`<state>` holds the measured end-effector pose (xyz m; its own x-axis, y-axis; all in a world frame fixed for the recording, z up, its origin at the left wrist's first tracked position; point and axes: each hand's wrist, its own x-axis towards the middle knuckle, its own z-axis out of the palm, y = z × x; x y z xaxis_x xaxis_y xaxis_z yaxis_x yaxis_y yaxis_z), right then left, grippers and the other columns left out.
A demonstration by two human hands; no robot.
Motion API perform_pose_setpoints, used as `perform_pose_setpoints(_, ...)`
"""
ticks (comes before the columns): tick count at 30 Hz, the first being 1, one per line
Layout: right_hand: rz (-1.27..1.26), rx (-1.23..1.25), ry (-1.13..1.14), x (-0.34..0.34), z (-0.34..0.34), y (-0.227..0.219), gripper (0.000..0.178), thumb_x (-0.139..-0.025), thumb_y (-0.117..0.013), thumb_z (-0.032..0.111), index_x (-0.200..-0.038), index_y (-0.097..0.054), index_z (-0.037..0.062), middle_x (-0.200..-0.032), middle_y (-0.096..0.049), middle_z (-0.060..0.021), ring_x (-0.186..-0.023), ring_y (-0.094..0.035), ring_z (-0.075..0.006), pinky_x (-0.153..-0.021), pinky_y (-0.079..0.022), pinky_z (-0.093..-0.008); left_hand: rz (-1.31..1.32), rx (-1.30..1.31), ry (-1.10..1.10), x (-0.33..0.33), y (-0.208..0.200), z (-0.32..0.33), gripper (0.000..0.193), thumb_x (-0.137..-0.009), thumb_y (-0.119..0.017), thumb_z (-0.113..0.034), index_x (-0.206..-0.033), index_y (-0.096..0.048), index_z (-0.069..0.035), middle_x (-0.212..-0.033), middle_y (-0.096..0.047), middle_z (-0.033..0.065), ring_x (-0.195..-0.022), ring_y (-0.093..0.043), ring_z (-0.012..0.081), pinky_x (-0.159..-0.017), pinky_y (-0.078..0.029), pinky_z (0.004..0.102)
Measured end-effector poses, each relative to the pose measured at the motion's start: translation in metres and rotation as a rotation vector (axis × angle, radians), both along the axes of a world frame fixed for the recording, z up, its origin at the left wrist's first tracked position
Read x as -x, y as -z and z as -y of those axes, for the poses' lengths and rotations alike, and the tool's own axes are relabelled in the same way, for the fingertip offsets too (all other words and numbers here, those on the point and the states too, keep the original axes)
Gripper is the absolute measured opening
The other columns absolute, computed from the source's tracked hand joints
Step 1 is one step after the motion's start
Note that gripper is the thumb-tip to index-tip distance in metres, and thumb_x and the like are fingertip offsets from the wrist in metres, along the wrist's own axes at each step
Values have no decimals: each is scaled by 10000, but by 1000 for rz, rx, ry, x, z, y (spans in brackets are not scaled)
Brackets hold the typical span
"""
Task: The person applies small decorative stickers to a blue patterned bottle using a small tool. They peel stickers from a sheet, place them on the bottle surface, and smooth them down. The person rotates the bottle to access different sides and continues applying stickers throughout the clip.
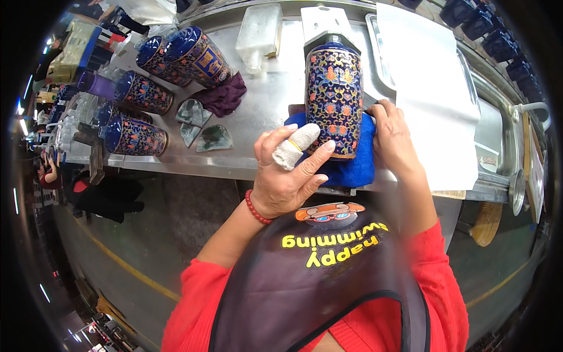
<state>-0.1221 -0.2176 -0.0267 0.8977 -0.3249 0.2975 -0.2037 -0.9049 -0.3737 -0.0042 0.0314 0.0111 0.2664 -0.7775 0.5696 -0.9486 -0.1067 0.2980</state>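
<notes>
A dark blue bottle (pixel 333 102) with a dense orange, gold and green pattern lies on a folded blue cloth (pixel 356 167), its neck pointing away from me. My left hand (pixel 287 164) is at its lower left, fingers stretched and apart. A white wrapping (pixel 296 146) covers one finger, and that finger and its neighbour touch the bottle near its base. To the right of the bottle, my right hand (pixel 393 135) has its fingers bent together beside the cloth's edge. What they pinch, if anything, is hidden.
Several similar bottles (pixel 138 138) stand at the left of the metal table (pixel 270 105). Nearby lie a purple cloth (pixel 226 97) and dark green curved pieces (pixel 214 139). A clear bottle (pixel 258 35) lies at the back; white sheeting (pixel 434 117) covers the right side.
</notes>
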Motion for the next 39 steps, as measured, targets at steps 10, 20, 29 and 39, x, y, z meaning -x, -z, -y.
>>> perform_pose_setpoints(10, -22, -15, -31, -7, 12, 3, 413, -751, -564, -114, -1144, -534, 7, -1117, -553, -252, -1043, -539, -446, -923, -470, -496, 60, -19, 3, 3, 4, -1, 406, -979, -646, -418, -1286, -749, -173, -1352, -634, 175, -1252, -470, 335, -1052, -383, 491)
perform_pose_setpoints(20, 113, -298, -98, -6, 18, -7, 562, -795, -632, -105, -1328, -532, 42, -1146, -593, -215, -1109, -597, -409, -943, -501, -453, 86, -20, 60, -1, 2, 0, 480, -995, -588, -480, -1320, -716, -150, -1371, -625, 135, -1243, -469, 296, -1046, -373, 496)
perform_pose_setpoints(29, 413, -1381, 27, 21, 16, -42, 442, -947, -700, 84, -1329, -530, -58, -1015, -680, -89, -797, -679, -150, -675, -596, -286, -240, 153, -13, -32, -9, 32, 546, -1038, -578, -424, -1397, -633, -16, -1311, -651, 193, -1211, -519, 379, -1121, -310, 490)
perform_pose_setpoints(39, 386, -864, -78, 24, -9, -70, 683, -943, -585, -44, -1577, -331, -33, -1184, -672, -194, -733, -681, -147, -649, -578, -287, -289, 105, -4, -37, -7, 50, 612, -1000, -616, -495, -1460, -605, -92, -1459, -538, 223, -1291, -459, 384, -1135, -267, 483)
